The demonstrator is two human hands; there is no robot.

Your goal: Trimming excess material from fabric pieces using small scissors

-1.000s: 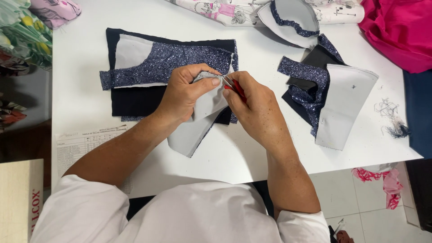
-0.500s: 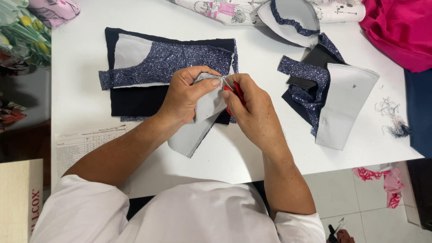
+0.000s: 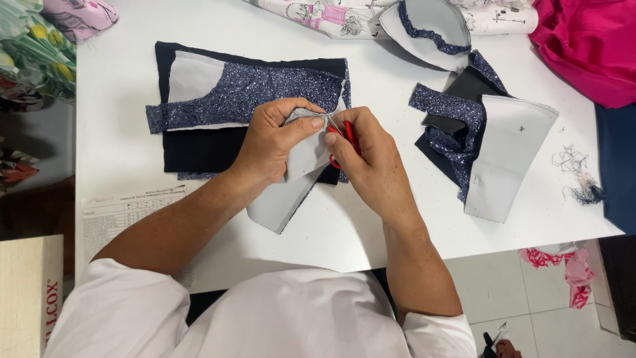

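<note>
My left hand pinches the upper edge of a pale grey fabric piece held just above the white table. Close against it on the right, my right hand grips small red-handled scissors, their tips at the fabric's top edge by my left thumb. A thin thread runs between the two hands there. Under and behind the hands lies a stack of dark navy and glittery blue fabric pieces with a pale lining showing.
A second pile of glittery blue, black and pale grey pieces lies to the right. Further back are a curved grey piece, printed cloth and pink fabric. Thread scraps lie near the right edge; a printed paper sheet sits front left.
Both hands stay together at the grey piece's top edge; they have shifted only slightly, with small finger movements at the scissors.
</note>
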